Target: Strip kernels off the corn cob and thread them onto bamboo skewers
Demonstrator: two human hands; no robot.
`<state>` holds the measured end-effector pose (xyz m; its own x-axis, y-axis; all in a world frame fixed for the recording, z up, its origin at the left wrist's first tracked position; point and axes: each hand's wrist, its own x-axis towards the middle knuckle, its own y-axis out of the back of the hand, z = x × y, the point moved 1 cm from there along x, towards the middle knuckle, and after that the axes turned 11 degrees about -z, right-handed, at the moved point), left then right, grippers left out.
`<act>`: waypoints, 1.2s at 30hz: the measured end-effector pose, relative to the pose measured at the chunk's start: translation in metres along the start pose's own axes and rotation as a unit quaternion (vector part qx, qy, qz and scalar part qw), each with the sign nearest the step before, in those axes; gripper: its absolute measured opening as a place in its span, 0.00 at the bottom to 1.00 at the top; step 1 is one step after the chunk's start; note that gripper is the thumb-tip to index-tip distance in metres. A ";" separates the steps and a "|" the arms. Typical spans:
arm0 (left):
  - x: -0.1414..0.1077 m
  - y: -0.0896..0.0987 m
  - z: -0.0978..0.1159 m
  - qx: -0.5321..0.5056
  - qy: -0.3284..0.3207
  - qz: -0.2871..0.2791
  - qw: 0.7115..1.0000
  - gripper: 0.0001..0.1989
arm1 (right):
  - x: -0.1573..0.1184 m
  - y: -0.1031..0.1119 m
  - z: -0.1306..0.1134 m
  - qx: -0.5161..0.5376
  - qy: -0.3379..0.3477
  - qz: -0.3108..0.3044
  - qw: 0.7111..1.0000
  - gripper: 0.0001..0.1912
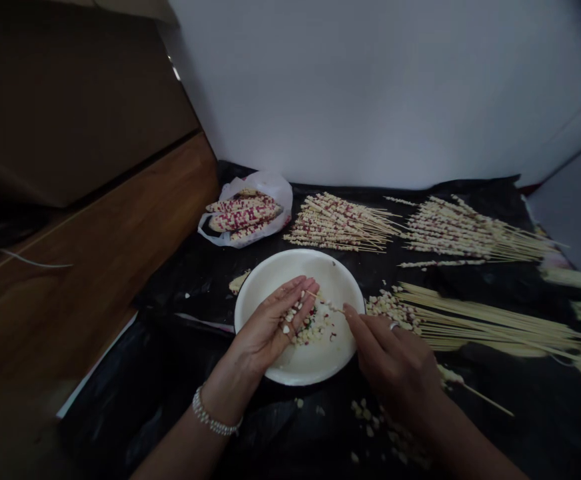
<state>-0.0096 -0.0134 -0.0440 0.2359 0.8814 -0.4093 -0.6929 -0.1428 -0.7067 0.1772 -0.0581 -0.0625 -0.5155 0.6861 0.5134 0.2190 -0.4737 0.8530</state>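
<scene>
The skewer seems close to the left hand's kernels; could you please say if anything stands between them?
Nothing visible does: from the right hand, the skewer points over the basin toward the left hand, which cups loose kernels.

V. dim & gray all over. Darkest up top L, on brown panel [70, 100], & going black in top R corner. Palest on wall [350, 87] & white bowl [270, 273]. Tiny bright spot [174, 69] up L. Dull shine on black plastic [120, 380]. Darker on right hand [393, 350] than on left hand [270, 327]. Can't tell light source. Kinda fuzzy & stretched nr edges, esp. low L & at bare sticks [485, 320], far R.
</scene>
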 end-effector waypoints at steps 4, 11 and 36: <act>-0.001 0.001 0.000 0.011 0.008 0.001 1.000 0.12 | 0.002 0.002 -0.001 -0.007 0.000 -0.003 1.000 0.16; 0.000 0.000 0.003 -0.010 0.024 0.002 1.000 0.20 | -0.002 -0.004 0.000 -0.007 0.008 -0.001 1.000 0.17; 0.000 0.005 0.001 -0.060 0.048 -0.035 0.996 0.23 | 0.002 0.000 -0.001 0.004 -0.001 -0.002 1.000 0.16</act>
<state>-0.0137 -0.0129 -0.0466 0.3488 0.8449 -0.4055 -0.5873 -0.1400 -0.7972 0.1753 -0.0572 -0.0618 -0.5146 0.6896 0.5096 0.2229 -0.4662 0.8561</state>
